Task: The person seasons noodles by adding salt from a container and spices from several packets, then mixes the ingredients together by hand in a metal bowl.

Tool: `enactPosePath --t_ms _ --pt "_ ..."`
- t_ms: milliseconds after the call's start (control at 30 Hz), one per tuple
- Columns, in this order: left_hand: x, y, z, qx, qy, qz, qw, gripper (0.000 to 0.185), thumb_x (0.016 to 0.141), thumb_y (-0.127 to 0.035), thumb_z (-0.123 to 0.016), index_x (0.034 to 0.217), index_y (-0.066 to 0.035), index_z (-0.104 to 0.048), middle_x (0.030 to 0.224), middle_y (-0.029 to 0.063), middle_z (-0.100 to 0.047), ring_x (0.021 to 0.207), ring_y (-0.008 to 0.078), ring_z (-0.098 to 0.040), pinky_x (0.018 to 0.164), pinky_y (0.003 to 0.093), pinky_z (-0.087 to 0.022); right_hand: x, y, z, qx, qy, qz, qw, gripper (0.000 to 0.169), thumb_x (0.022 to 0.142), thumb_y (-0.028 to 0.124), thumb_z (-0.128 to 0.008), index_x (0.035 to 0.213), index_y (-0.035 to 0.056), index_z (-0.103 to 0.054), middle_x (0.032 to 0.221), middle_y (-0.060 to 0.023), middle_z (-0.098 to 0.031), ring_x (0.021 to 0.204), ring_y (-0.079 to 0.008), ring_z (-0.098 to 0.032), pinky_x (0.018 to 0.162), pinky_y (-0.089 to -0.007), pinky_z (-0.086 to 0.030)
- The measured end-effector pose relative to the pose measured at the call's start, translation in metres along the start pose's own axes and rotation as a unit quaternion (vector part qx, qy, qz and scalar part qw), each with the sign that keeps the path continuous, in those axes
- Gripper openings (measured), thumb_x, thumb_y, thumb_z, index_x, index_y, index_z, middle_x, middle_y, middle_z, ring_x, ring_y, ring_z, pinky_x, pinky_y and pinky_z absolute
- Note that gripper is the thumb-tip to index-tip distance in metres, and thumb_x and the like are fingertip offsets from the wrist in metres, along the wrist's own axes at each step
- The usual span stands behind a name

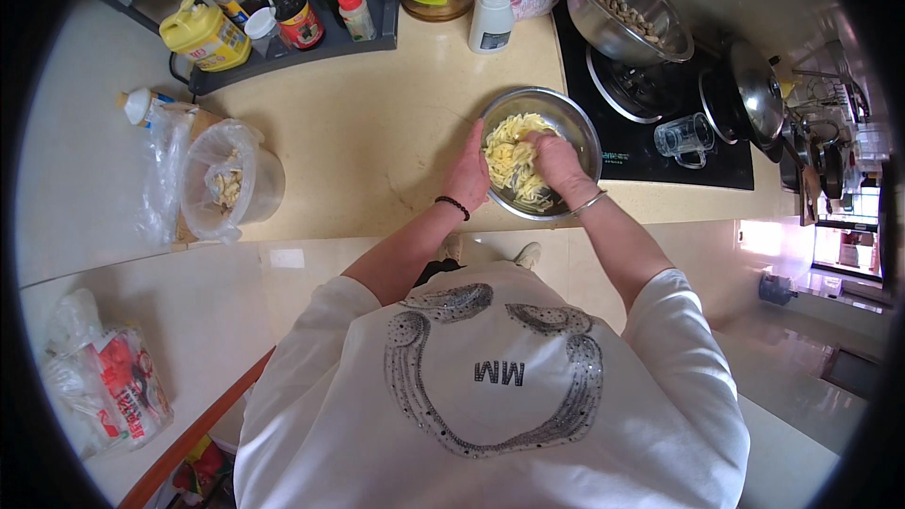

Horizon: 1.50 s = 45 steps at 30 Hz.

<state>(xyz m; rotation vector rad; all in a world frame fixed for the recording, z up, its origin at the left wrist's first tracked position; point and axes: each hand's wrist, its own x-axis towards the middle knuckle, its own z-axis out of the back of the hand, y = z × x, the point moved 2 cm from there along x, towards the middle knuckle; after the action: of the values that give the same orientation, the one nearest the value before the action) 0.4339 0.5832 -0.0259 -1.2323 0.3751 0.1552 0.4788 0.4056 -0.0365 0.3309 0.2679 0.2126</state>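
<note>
A stainless steel bowl (581, 129) stands on the beige countertop near its front edge, left of the black cooktop. Pale yellow shreds of food (510, 155) lie in it. My left hand (469, 168) rests against the bowl's left outer wall, its palm towards the metal. Inside the bowl, my right hand (554, 161) has its fingers down in the shreds; the fingertips are partly hidden, and whether they close on any shreds cannot be told.
A lined plastic bin (272, 184) with scraps stands at the left. Behind are a condiment rack (283, 65), a spray bottle (493, 18) and a large oil jar (435, 7). On the cooktop (636, 166) are a metal bowl (601, 32) and a glass mug (684, 136).
</note>
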Motion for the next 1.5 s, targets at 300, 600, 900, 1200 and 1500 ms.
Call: enactPosePath --t_ms 300,600,900,1200,1500 --pt "0.002 0.004 -0.001 -0.01 0.014 0.014 1.0 0.058 0.09 -0.008 -0.034 0.141 -0.027 -0.015 0.079 0.0177 -0.057 0.053 0.0262 -0.057 0.049 0.0376 -0.053 -0.015 0.025 0.054 0.029 0.036 -0.019 0.999 0.043 0.07 0.021 -0.069 0.11 0.0077 -0.06 0.1 -0.0195 -0.062 0.094 -0.0329 -0.06 0.083 -0.0384 -0.048" --pt "0.004 0.002 -0.003 0.044 0.015 0.007 0.999 0.06 0.088 -0.01 -0.038 0.141 -0.025 -0.015 0.077 0.0194 -0.057 0.058 0.0298 -0.057 0.056 0.0417 -0.049 0.027 -0.005 -0.012 -0.039 -0.166 -0.072 0.983 0.042 0.082 0.038 -0.055 0.11 0.0071 -0.057 0.102 -0.0191 -0.057 0.096 -0.0342 -0.054 0.082 -0.0444 -0.045" --pt "-0.001 0.0 -0.002 -0.048 -0.016 -0.006 0.999 0.059 0.089 -0.005 -0.035 0.141 -0.024 -0.015 0.083 0.0182 -0.059 0.054 0.0249 -0.058 0.045 0.0368 -0.051 -0.05 0.032 0.008 -0.181 -0.062 0.223 0.956 0.04 0.074 0.032 -0.062 0.111 0.0172 -0.056 0.122 -0.0146 -0.045 0.116 -0.036 -0.037 0.092 -0.0534 -0.035" --pt "0.004 0.005 -0.002 0.014 -0.002 0.005 1.0 0.06 0.088 -0.006 -0.037 0.141 -0.023 -0.014 0.075 0.0194 -0.058 0.052 0.0277 -0.057 0.048 0.039 -0.05 -0.01 0.011 0.032 -0.06 -0.051 0.063 0.995 0.033 0.074 0.02 -0.067 0.103 0.01 -0.057 0.087 -0.0169 -0.061 0.077 -0.0344 -0.062 0.068 -0.0419 -0.051" --pt "0.012 0.017 -0.007 0.046 -0.02 -0.021 0.998 0.063 0.086 -0.008 -0.04 0.141 -0.023 -0.013 0.076 0.0209 -0.059 0.062 0.0334 -0.058 0.059 0.0439 -0.047 -0.018 0.009 0.05 0.107 -0.026 0.039 0.993 0.039 0.077 0.025 -0.067 0.109 0.0055 -0.059 0.106 -0.0205 -0.058 0.094 -0.0325 -0.059 0.083 -0.0373 -0.046"
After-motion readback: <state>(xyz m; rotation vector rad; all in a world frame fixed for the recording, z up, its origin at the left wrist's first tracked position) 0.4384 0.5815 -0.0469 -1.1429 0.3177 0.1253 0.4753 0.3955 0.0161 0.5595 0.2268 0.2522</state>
